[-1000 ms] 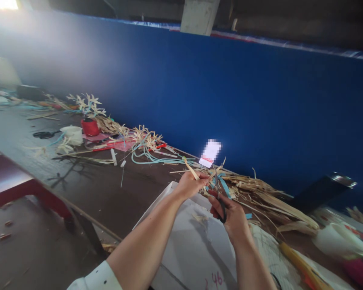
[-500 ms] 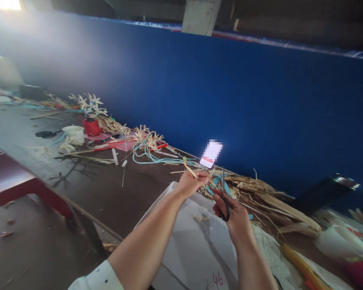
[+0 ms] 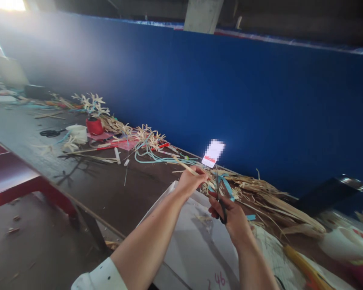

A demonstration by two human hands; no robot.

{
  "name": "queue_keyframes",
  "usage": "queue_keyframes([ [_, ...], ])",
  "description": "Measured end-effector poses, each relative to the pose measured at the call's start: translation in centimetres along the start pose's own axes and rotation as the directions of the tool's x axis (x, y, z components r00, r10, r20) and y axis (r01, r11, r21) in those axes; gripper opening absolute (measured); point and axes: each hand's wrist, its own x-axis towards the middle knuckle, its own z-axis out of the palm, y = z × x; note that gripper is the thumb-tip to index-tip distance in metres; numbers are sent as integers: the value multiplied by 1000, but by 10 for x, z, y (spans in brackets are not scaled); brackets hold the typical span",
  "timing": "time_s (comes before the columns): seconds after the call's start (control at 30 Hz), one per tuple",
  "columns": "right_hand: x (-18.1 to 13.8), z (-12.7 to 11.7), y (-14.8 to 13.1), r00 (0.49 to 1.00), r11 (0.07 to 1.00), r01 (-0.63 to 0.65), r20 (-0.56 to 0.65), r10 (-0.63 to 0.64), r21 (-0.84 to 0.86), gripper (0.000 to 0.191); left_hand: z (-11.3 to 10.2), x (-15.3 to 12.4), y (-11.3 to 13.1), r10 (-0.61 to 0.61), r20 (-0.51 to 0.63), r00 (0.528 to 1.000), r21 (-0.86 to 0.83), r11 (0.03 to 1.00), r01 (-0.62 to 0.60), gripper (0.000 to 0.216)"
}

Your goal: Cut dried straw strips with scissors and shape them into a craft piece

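My left hand [image 3: 194, 178] is closed on a pale strip of dried husk [image 3: 183, 163], whose long end sticks out up and to the left. Close beside it, my right hand [image 3: 226, 213] grips a pair of dark-handled scissors [image 3: 217, 189], the blades pointing up and away from me. The blade tips are near the fingers of my left hand; whether they touch the strip I cannot tell. Below both hands lies a white box or board [image 3: 196, 237] with red handwriting. Small husk scraps and blue strips [image 3: 226, 187] lie just behind the hands.
A lit phone [image 3: 213, 154] leans against the blue partition [image 3: 260, 100]. Dried husks [image 3: 299, 213] are heaped to the right, near a dark cylinder [image 3: 329, 197]. On the left are husk flowers [image 3: 148, 136], blue cords [image 3: 148, 159], red thread [image 3: 94, 127], a white cup [image 3: 78, 133] and other scissors [image 3: 50, 133].
The strip in my left hand now slants further left, showing more of its length. My right hand and the scissors have shifted slightly left and down, the blades tilting left.
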Motion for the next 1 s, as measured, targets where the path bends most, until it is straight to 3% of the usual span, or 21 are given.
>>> queue_keyframes([
  [0.23,-4,5,-4,1000,1000,8,19,-8,-16,53,0,3,-5,-54,38,998,-119,991,58,19],
  [0.53,-7,8,-12,999,995,44,34,-41,-92,53,1,2,-4,-100,-46,994,-88,991,96,22],
  [0.8,-5,6,-7,999,997,45,-9,-46,-68,48,1,3,-8,-100,16,995,-56,993,101,25],
  [1.0,-1,2,-2,999,998,53,-2,-53,-24,47,1,-1,-4,-45,124,991,71,997,37,29],
])
